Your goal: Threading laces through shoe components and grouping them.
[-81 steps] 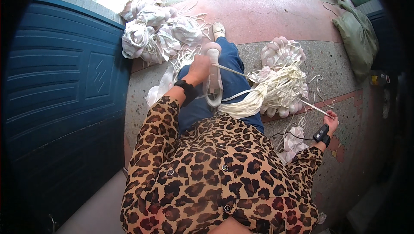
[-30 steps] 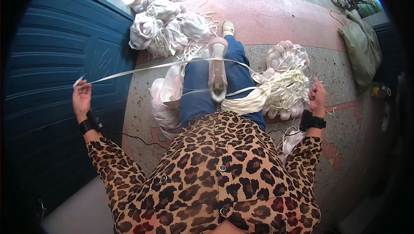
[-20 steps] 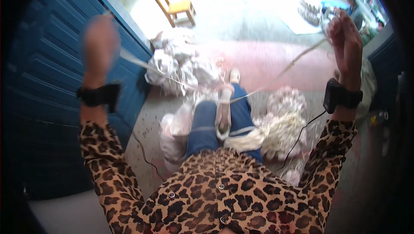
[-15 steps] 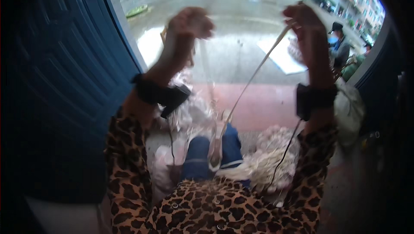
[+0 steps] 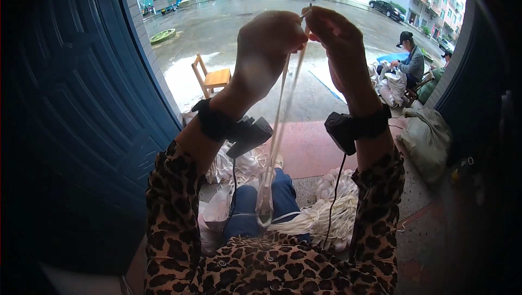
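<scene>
My left hand and my right hand are raised in front of me with their fingertips almost touching. Each is closed in a pinch on the pale, flat cord. Its tip pokes up between the fingers, and two strands hang from there into a long, narrow loop that reaches my lap. Across my right thigh lies a thick bundle of loose cream cords. By my left leg are white cords heaped up, with a whitish plastic bag nearer to me.
A wooden chair stands outside at the left. Beyond the doorway at right, a seated person handles white bundles. A full pale sack leans inside the right edge. A blue door fills the left side.
My hands have come together from well apart, bringing the cord's two strands close to each other. My right hand has moved left and my left hand slightly right.
</scene>
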A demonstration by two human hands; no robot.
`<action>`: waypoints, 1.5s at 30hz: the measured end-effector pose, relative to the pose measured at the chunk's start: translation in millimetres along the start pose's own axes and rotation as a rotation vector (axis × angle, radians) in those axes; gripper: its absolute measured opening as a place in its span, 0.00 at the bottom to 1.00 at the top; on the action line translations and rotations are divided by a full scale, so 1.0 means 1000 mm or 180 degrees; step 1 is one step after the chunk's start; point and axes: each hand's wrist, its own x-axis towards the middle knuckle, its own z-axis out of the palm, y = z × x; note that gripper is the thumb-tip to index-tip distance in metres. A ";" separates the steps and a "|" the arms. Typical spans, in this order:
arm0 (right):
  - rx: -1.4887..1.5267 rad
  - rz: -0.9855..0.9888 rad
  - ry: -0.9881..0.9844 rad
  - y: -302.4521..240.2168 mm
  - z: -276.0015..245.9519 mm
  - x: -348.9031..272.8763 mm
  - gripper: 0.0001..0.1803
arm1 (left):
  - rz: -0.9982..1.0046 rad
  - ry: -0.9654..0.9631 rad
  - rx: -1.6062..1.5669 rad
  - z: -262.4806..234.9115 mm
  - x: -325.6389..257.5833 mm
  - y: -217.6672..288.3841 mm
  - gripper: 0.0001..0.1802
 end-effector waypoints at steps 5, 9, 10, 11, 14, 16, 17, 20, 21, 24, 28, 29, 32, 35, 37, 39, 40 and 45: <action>0.0198 0.0145 -0.0256 0.021 -0.009 -0.002 0.14 | 0.0155 -0.0131 0.0282 -0.009 0.004 -0.005 0.11; 0.0642 -0.0023 -0.0314 0.039 -0.002 -0.005 0.14 | -0.0020 0.0054 0.0596 -0.013 0.002 -0.019 0.10; 0.0906 0.0784 -0.0266 0.037 0.019 -0.025 0.20 | -0.0033 0.0145 0.0736 -0.020 -0.004 -0.023 0.11; 0.0690 0.0667 -0.0080 0.045 0.006 -0.032 0.18 | -0.0617 0.0151 0.0917 -0.013 -0.023 -0.010 0.12; 0.1267 0.0206 -0.0384 0.078 0.010 -0.037 0.18 | -0.0384 -0.0056 0.1015 -0.022 -0.033 0.003 0.11; 0.0602 0.0382 -0.0515 0.057 0.000 -0.051 0.18 | -0.0233 -0.0170 0.0272 -0.022 -0.035 -0.032 0.11; 0.0541 0.0375 -0.0503 0.062 -0.012 -0.060 0.17 | -0.0338 -0.0069 0.0264 -0.014 -0.041 -0.039 0.10; 0.0533 0.0417 -0.0524 0.074 -0.022 -0.063 0.15 | -0.0525 0.0248 0.0544 -0.025 -0.042 -0.044 0.10; 0.0491 0.0481 -0.0466 0.078 -0.024 -0.064 0.14 | -0.0598 0.0321 0.0642 -0.033 -0.041 -0.045 0.10; 0.0343 0.0578 -0.0352 0.089 -0.042 -0.072 0.12 | -0.1132 0.0338 0.0640 -0.058 -0.040 -0.046 0.10; -0.0089 0.0981 0.0377 0.130 -0.102 -0.098 0.13 | -0.1545 -0.1285 -0.0662 -0.178 -0.065 -0.051 0.08; -0.0247 0.1076 0.0506 0.147 -0.136 -0.107 0.15 | -0.1415 -0.0900 0.0219 -0.221 -0.076 -0.086 0.10; -0.1182 0.1581 0.0900 0.180 -0.235 -0.190 0.17 | -0.1999 0.0434 0.2024 -0.224 -0.159 -0.177 0.16; -0.1184 0.2407 0.0604 0.236 -0.235 -0.305 0.16 | -0.3416 0.0461 0.1875 -0.261 -0.281 -0.196 0.09; -0.1127 0.2878 0.0047 0.259 -0.192 -0.374 0.14 | -0.4293 0.0031 0.1442 -0.246 -0.366 -0.211 0.16; -0.1209 0.3042 -0.0643 0.270 -0.136 -0.431 0.13 | -0.4795 -0.0425 0.1004 -0.189 -0.416 -0.222 0.16; -0.1272 0.2963 -0.0957 0.273 -0.107 -0.450 0.12 | -0.4758 -0.0504 0.0775 -0.157 -0.435 -0.229 0.17; -0.1968 0.2574 -0.1312 0.295 -0.021 -0.491 0.10 | -0.4390 -0.0673 0.0551 -0.057 -0.461 -0.239 0.16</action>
